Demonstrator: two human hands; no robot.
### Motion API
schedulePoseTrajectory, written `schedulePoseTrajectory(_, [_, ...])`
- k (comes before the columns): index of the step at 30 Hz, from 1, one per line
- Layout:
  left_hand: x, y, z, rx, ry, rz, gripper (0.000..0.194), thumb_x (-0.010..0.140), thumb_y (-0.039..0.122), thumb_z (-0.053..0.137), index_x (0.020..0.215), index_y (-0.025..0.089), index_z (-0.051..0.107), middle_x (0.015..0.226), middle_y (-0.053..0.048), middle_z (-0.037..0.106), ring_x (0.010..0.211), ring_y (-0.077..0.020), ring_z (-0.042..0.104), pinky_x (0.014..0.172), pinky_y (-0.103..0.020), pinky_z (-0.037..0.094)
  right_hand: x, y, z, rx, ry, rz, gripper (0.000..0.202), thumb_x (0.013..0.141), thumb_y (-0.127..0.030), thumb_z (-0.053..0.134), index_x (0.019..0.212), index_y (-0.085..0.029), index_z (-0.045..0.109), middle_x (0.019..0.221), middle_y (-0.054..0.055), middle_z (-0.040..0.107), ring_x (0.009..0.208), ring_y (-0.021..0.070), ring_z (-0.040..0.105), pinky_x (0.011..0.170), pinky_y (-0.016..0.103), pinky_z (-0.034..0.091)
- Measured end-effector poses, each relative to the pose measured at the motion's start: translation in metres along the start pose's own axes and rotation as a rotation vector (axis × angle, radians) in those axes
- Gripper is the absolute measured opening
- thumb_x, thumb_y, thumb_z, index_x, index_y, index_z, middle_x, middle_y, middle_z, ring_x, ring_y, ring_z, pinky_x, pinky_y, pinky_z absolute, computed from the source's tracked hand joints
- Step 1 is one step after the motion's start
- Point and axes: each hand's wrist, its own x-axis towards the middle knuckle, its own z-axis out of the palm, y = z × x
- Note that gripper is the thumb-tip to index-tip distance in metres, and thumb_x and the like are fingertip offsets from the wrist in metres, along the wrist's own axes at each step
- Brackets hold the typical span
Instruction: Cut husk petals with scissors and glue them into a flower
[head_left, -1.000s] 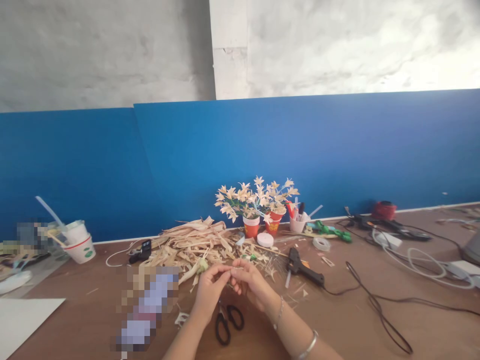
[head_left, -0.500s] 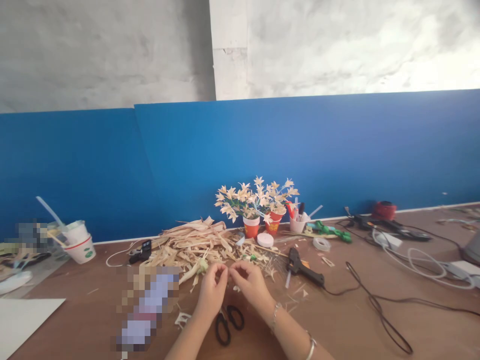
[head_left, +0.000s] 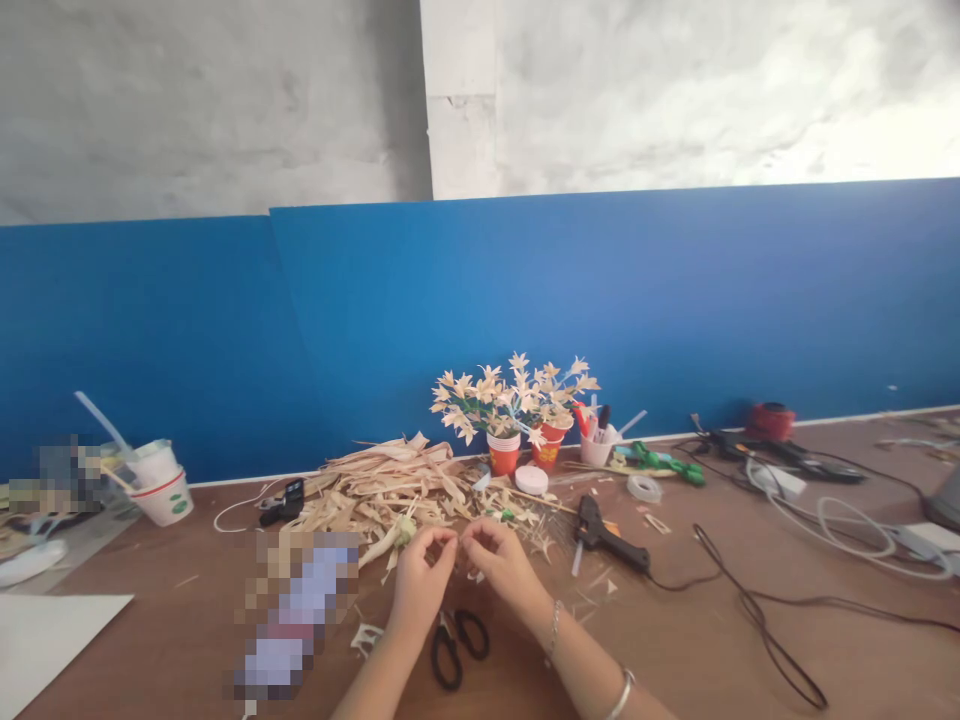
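Note:
My left hand (head_left: 426, 567) and my right hand (head_left: 495, 560) face each other over the near side of the table, fingertips pinched and almost touching. Whatever they pinch is too small to make out. Just beyond them lies a heap of dried husk strips (head_left: 397, 470), pale and curled. Below the hands, partly between my forearms, are the black handles of scissors (head_left: 459, 645). Husk flowers (head_left: 487, 395) stand in small red cups (head_left: 504, 457) behind the heap. To the right of my right hand rests a black glue gun (head_left: 607, 535).
On the right lie a roll of clear tape (head_left: 643, 488), green tape or ribbon (head_left: 667, 463), and tangled cables (head_left: 757, 600). A cup of pens (head_left: 595, 447) and a white round lid (head_left: 531, 480) stand near the blue partition (head_left: 375, 330). A white cup (head_left: 169, 500) and paper (head_left: 52, 640) are leftward.
My fingertips have drawn very slightly apart. Both hands stay in nearly the same place, and the things on the table have not moved.

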Motion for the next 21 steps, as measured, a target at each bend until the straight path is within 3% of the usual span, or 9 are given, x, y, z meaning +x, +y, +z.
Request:
schedulePoseTrajectory(5, [0.0004, 0.0007, -0.0002, 0.031, -0.006, 0.051, 0.016, 0.074, 0.030, 0.055, 0.067, 0.018, 0.063, 0.069, -0.004, 0.062, 0.065, -0.0184, 0.055, 0.062, -0.028, 0.044, 0.0017, 0.0020, -0.0001, 0.041, 0.022, 0.029, 0.026, 0.072, -0.042, 0.059, 0.066, -0.017, 0.052, 0.054, -0.004, 0.050, 0.047, 0.0098, 0.049, 0.047, 0.022, 0.041])
schedulePoseTrajectory(13, [-0.0032, 0.0053, -0.0008, 0.100, 0.029, 0.083, 0.012, 0.072, 0.030, 0.058, 0.069, 0.021, 0.065, 0.073, -0.004, 0.061, 0.061, -0.0178, 0.052, 0.060, -0.027, 0.040, -0.0046, -0.0008, -0.0009, -0.350, 0.069, -0.202, 0.013, 0.077, -0.021, 0.050, 0.069, -0.017, 0.059, 0.062, 0.000, 0.058, 0.058, 0.0123, 0.051, 0.054, 0.022, 0.040])
schedulePoseTrajectory(18, [-0.0027, 0.0088, -0.0013, 0.134, 0.025, 0.103, 0.009, 0.071, 0.024, 0.055, 0.065, 0.021, 0.061, 0.071, -0.002, 0.058, 0.062, -0.0170, 0.051, 0.061, -0.027, 0.039, -0.0063, 0.0031, -0.0007, -0.533, 0.100, -0.291, 0.010, 0.076, -0.017, 0.050, 0.071, -0.018, 0.059, 0.064, 0.001, 0.058, 0.058, 0.0129, 0.050, 0.055, 0.023, 0.038])
schedulePoseTrajectory(21, [-0.0004, 0.0053, 0.0002, 0.039, -0.003, 0.078, 0.008, 0.070, 0.020, 0.052, 0.062, 0.020, 0.056, 0.069, -0.001, 0.055, 0.066, -0.0169, 0.051, 0.065, -0.027, 0.041, -0.0074, 0.0041, -0.0008, -0.574, 0.091, -0.333, 0.009, 0.075, -0.015, 0.050, 0.072, -0.018, 0.057, 0.065, 0.001, 0.057, 0.059, 0.0129, 0.050, 0.056, 0.022, 0.038])
